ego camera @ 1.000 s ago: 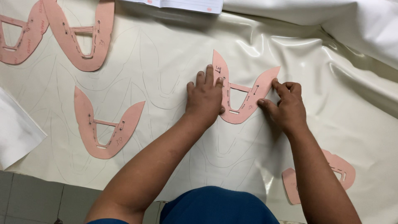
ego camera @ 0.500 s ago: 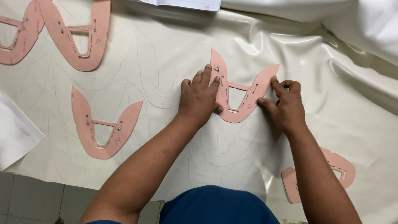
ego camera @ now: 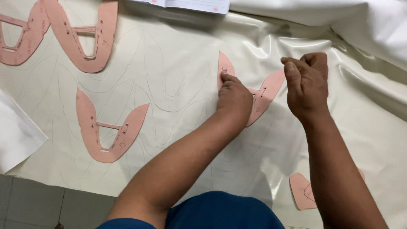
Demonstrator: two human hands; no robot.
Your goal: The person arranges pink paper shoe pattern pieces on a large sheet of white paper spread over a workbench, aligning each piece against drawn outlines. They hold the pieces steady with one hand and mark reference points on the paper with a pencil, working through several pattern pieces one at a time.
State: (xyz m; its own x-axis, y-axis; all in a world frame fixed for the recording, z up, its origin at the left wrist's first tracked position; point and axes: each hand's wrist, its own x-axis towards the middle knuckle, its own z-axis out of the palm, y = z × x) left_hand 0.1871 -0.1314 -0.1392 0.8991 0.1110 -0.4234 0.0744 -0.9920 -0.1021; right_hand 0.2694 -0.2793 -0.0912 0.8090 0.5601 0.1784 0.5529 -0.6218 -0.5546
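A pink V-shaped cardboard template (ego camera: 268, 90) lies on a glossy cream sheet (ego camera: 178, 76) marked with faint pencil outlines. My left hand (ego camera: 233, 99) presses down on the template's middle and left arm, fingers bent, holding it flat. My right hand (ego camera: 306, 85) hovers just right of the template's right arm, lifted off the sheet. Its fingers are curled shut and the thumb is tucked against them. Nothing shows in it, and anything inside is hidden.
Another pink template (ego camera: 110, 131) lies to the left, and two larger ones (ego camera: 80, 34) sit at the top left. A pink piece (ego camera: 303, 191) peeks out by my right forearm. A notebook (ego camera: 190, 4) rests at the top edge, white paper (ego camera: 17, 135) at left, tiled floor (ego camera: 42, 203) below.
My right hand has lifted away from the template's right edge and risen up and to the right. My left hand has slid slightly but still presses on the template.
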